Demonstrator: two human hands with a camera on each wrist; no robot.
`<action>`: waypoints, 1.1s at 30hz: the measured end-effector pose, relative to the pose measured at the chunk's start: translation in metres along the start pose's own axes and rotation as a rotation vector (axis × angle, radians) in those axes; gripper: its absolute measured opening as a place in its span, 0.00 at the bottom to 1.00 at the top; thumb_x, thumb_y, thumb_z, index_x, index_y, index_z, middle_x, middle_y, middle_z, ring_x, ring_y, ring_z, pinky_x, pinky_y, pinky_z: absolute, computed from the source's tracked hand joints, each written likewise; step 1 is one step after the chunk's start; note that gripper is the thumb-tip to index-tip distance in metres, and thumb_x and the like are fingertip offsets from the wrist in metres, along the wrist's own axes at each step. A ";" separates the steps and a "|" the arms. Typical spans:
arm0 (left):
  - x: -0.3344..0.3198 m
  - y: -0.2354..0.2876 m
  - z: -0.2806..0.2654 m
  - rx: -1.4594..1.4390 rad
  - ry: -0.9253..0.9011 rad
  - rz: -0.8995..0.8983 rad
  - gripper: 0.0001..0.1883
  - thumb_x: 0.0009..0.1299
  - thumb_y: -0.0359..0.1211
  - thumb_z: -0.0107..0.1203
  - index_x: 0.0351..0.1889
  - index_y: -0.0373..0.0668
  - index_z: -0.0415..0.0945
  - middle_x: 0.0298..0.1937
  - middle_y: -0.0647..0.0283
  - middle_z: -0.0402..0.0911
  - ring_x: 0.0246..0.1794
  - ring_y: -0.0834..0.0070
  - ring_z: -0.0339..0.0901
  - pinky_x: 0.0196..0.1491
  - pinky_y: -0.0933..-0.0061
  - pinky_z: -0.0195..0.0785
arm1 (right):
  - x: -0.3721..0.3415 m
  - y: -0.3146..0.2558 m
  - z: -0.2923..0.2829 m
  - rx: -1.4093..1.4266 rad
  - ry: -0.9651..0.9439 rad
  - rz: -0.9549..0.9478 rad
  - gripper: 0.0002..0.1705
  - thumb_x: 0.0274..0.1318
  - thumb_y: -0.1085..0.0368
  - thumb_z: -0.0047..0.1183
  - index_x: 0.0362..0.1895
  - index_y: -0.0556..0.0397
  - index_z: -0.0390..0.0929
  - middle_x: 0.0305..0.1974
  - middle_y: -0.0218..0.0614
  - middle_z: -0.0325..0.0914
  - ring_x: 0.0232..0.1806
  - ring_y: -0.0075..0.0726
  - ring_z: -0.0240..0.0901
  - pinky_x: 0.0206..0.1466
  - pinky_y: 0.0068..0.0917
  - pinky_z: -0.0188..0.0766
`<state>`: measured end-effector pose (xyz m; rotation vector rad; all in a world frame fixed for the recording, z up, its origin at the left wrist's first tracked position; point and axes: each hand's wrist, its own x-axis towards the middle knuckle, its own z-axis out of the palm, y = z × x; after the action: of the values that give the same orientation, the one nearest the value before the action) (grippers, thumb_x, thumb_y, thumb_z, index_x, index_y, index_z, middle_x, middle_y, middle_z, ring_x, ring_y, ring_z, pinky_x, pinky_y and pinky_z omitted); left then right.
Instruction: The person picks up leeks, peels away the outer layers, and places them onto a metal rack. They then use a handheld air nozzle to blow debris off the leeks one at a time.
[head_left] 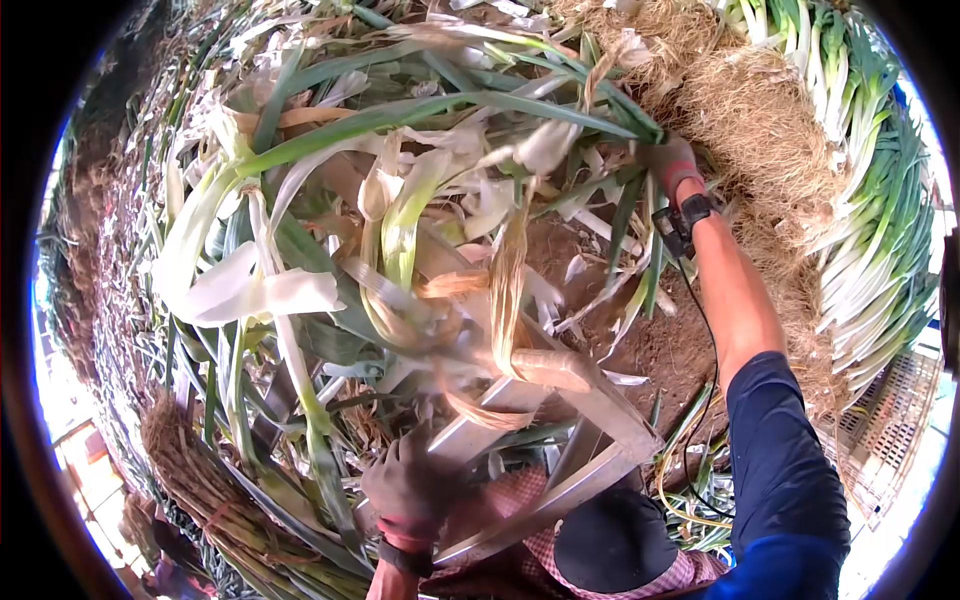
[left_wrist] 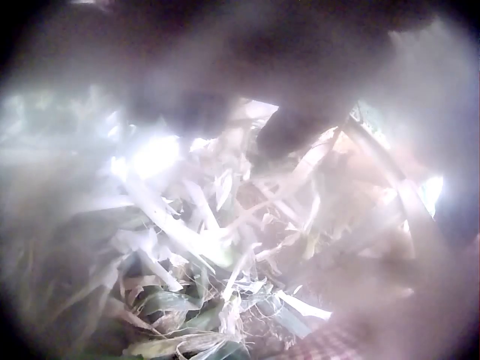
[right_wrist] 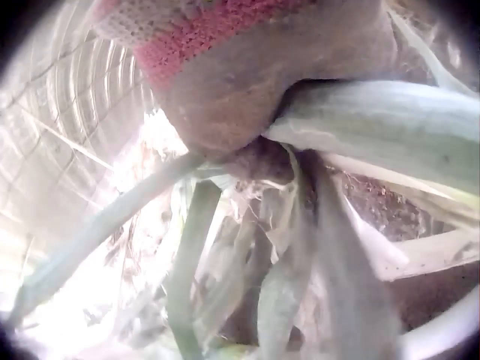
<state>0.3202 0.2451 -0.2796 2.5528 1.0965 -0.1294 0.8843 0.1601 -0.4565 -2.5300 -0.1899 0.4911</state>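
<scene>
My gloved right hand (head_left: 672,165) grips a bunch of long green leek leaves (head_left: 560,108) at the upper right. In the right wrist view the glove (right_wrist: 225,97) is curled over the leaves (right_wrist: 390,124), and several strips hang below it. Lower down, my gloved left hand (head_left: 405,485), blurred, is beside a metal frame (head_left: 480,430) with a wooden piece (head_left: 550,369) on it. Dark, hazy fingers (left_wrist: 289,131) of that hand hang over leaf scraps in the left wrist view, with nothing seen between them.
Pale peeled leek leaves (head_left: 260,285) heap up in front. On the right lie fibrous roots (head_left: 760,140) and rows of leeks (head_left: 870,240), with a plastic crate (head_left: 885,420) below. A bundle with roots (head_left: 230,500) lies lower left. Red checked cloth (head_left: 515,490) shows below the frame.
</scene>
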 end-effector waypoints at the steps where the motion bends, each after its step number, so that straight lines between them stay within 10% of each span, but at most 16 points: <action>1: 0.000 0.000 -0.001 -0.001 -0.019 -0.011 0.26 0.49 0.45 0.79 0.45 0.49 0.86 0.34 0.56 0.87 0.34 0.52 0.87 0.40 0.52 0.79 | -0.003 -0.003 0.010 -0.139 -0.107 -0.121 0.28 0.63 0.51 0.69 0.57 0.60 0.82 0.50 0.49 0.90 0.48 0.48 0.88 0.53 0.38 0.83; 3: -0.008 -0.011 0.011 0.025 -0.029 -0.014 0.26 0.49 0.45 0.79 0.45 0.48 0.86 0.34 0.56 0.87 0.34 0.51 0.86 0.39 0.52 0.79 | 0.019 0.030 0.059 -0.174 -0.267 -0.518 0.49 0.53 0.42 0.76 0.70 0.58 0.75 0.60 0.59 0.85 0.65 0.56 0.82 0.70 0.43 0.76; 5: -0.013 -0.025 0.022 0.060 0.039 0.042 0.27 0.51 0.46 0.80 0.46 0.47 0.85 0.34 0.54 0.86 0.34 0.50 0.86 0.38 0.52 0.78 | -0.032 -0.008 0.081 -0.445 -0.218 -0.287 0.67 0.43 0.35 0.80 0.82 0.50 0.62 0.68 0.63 0.78 0.74 0.64 0.72 0.76 0.48 0.71; 6: -0.014 -0.028 0.024 0.040 0.045 0.032 0.27 0.51 0.46 0.80 0.46 0.47 0.85 0.35 0.54 0.86 0.34 0.50 0.86 0.37 0.51 0.77 | -0.029 -0.006 0.103 -0.397 -0.344 -0.147 0.84 0.31 0.27 0.83 0.88 0.44 0.48 0.85 0.72 0.40 0.83 0.83 0.52 0.82 0.63 0.61; 7: -0.009 -0.022 0.019 0.010 0.043 0.032 0.27 0.52 0.46 0.80 0.46 0.47 0.85 0.34 0.55 0.87 0.34 0.51 0.86 0.37 0.51 0.77 | -0.066 -0.042 0.100 -0.473 -0.265 -0.063 0.85 0.30 0.28 0.83 0.88 0.45 0.49 0.85 0.73 0.39 0.83 0.82 0.52 0.82 0.64 0.62; 10: -0.012 -0.020 0.015 0.018 0.007 0.024 0.26 0.52 0.47 0.78 0.47 0.48 0.84 0.34 0.57 0.87 0.34 0.51 0.87 0.37 0.52 0.78 | -0.097 -0.052 0.126 -0.500 -0.081 -0.131 0.67 0.48 0.39 0.78 0.85 0.47 0.54 0.83 0.73 0.48 0.79 0.82 0.59 0.76 0.64 0.69; 13: -0.008 -0.013 0.009 0.013 -0.028 0.008 0.26 0.53 0.47 0.77 0.47 0.49 0.84 0.34 0.58 0.88 0.34 0.52 0.87 0.37 0.51 0.78 | -0.096 -0.038 0.139 -0.348 -0.187 -0.102 0.44 0.55 0.51 0.69 0.74 0.46 0.69 0.60 0.61 0.83 0.62 0.73 0.81 0.64 0.59 0.79; 20: -0.006 -0.008 0.005 -0.005 0.038 -0.002 0.19 0.59 0.46 0.71 0.44 0.50 0.83 0.32 0.59 0.87 0.28 0.54 0.86 0.32 0.50 0.77 | -0.106 0.066 0.129 -0.141 -0.423 -0.386 0.41 0.47 0.51 0.76 0.64 0.55 0.80 0.54 0.55 0.88 0.54 0.60 0.87 0.56 0.48 0.82; 24: -0.008 -0.009 0.008 -0.030 0.048 -0.028 0.20 0.60 0.50 0.70 0.44 0.51 0.83 0.25 0.57 0.85 0.24 0.52 0.85 0.30 0.48 0.76 | -0.167 0.072 0.035 -0.155 -0.674 -0.098 0.29 0.54 0.51 0.74 0.54 0.56 0.89 0.53 0.51 0.90 0.52 0.47 0.88 0.56 0.39 0.84; 27: -0.009 -0.010 0.012 -0.043 0.089 -0.026 0.23 0.59 0.54 0.70 0.42 0.50 0.82 0.27 0.57 0.86 0.25 0.51 0.85 0.30 0.47 0.77 | -0.189 0.040 -0.012 -0.242 -0.697 -0.115 0.22 0.62 0.56 0.68 0.56 0.56 0.89 0.52 0.49 0.91 0.50 0.45 0.88 0.55 0.36 0.84; 30: -0.010 -0.016 0.013 -0.020 0.006 -0.025 0.20 0.64 0.53 0.69 0.43 0.51 0.82 0.30 0.55 0.88 0.29 0.51 0.87 0.33 0.49 0.79 | -0.149 0.001 -0.022 -1.171 -0.488 -1.139 0.16 0.74 0.56 0.58 0.53 0.52 0.91 0.42 0.44 0.91 0.45 0.38 0.88 0.48 0.33 0.82; 31: -0.008 -0.012 0.009 -0.026 0.030 -0.031 0.19 0.65 0.53 0.69 0.41 0.50 0.82 0.30 0.55 0.88 0.29 0.51 0.88 0.33 0.48 0.79 | -0.127 -0.049 -0.020 -0.776 -0.559 -0.759 0.21 0.75 0.48 0.60 0.46 0.51 0.92 0.40 0.45 0.91 0.48 0.42 0.90 0.48 0.35 0.85; 33: -0.003 -0.007 0.003 -0.023 0.005 -0.069 0.19 0.65 0.52 0.68 0.41 0.49 0.82 0.31 0.55 0.88 0.30 0.51 0.88 0.34 0.49 0.80 | -0.076 -0.169 -0.035 -0.460 -0.297 -0.838 0.20 0.73 0.48 0.61 0.54 0.51 0.86 0.47 0.48 0.88 0.52 0.44 0.88 0.53 0.37 0.83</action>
<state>0.3131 0.2458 -0.2840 2.4977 1.1823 -0.1271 0.8222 0.2671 -0.3139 -2.4635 -1.5384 0.4986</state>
